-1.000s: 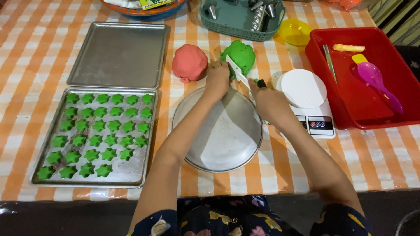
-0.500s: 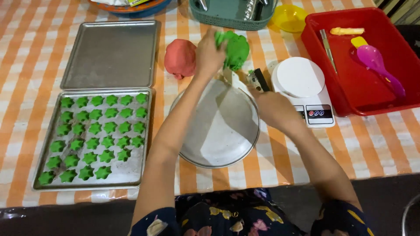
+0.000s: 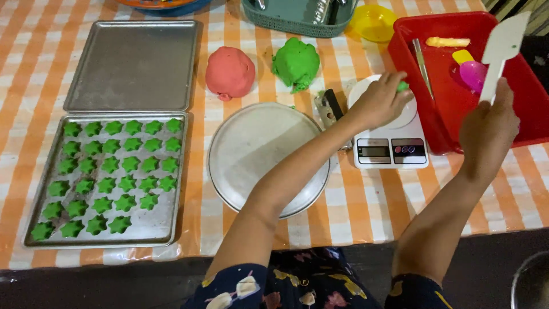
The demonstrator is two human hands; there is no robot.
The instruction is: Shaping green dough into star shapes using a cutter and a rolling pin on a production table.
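Note:
My left hand (image 3: pixel 382 100) reaches over the white kitchen scale (image 3: pixel 390 150) and pinches a small piece of green dough (image 3: pixel 404 86) above its round platform. My right hand (image 3: pixel 488 127) holds a white spatula (image 3: pixel 503 44) upright over the red bin (image 3: pixel 440 117). The big green dough ball (image 3: pixel 296 63) and the pink dough ball (image 3: pixel 230 72) rest on the tablecloth behind the round metal plate (image 3: pixel 251 160). A dark-handled tool (image 3: pixel 328 109) lies between plate and scale.
A baking tray (image 3: pixel 166 232) at left holds several green star-shaped pieces; a bare tray (image 3: pixel 132 66) lies behind it. The red bin holds a pink spoon (image 3: pixel 473 74) and other utensils. A yellow bowl (image 3: pixel 373 22) and green basket (image 3: pixel 300 23) stand at the back.
My left hand has moved from the green dough ball to the scale with a small green piece. My right hand has swung right, lifting the spatula over the red bin.

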